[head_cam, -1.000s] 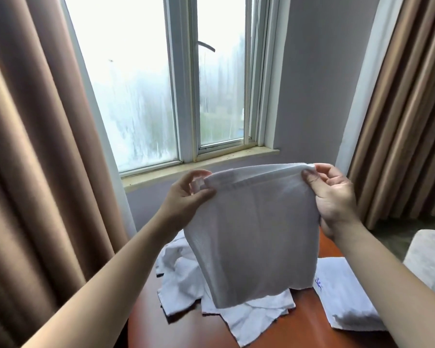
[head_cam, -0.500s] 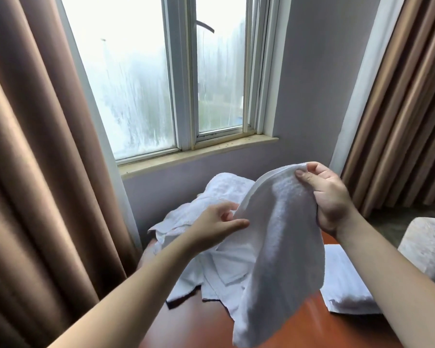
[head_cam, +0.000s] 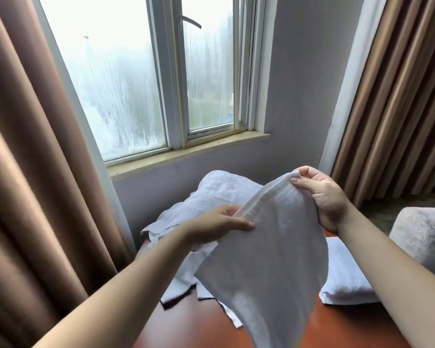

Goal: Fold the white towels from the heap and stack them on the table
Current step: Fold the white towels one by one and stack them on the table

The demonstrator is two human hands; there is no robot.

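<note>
A white towel [head_cam: 269, 254] hangs in the air above the table, folded over. My right hand [head_cam: 322, 197] pinches its top corner between thumb and fingers. My left hand [head_cam: 219, 222] grips the towel's left edge lower down, thumb on top. Behind them the heap of white towels [head_cam: 211, 194] lies crumpled on the reddish-brown table [head_cam: 186, 322]. A folded white towel [head_cam: 342, 275] lies flat on the table at the right, partly hidden by my right forearm.
Brown curtains [head_cam: 40, 172] hang close on the left and at the right [head_cam: 397, 96]. A window with a sill [head_cam: 186, 151] is behind the table. A grey upholstered chair [head_cam: 422, 237] stands at the right edge.
My left hand let go of the top corner, dropped lower and took hold of the towel's left edge. The towel now hangs from my right hand. The view tilted down.
</note>
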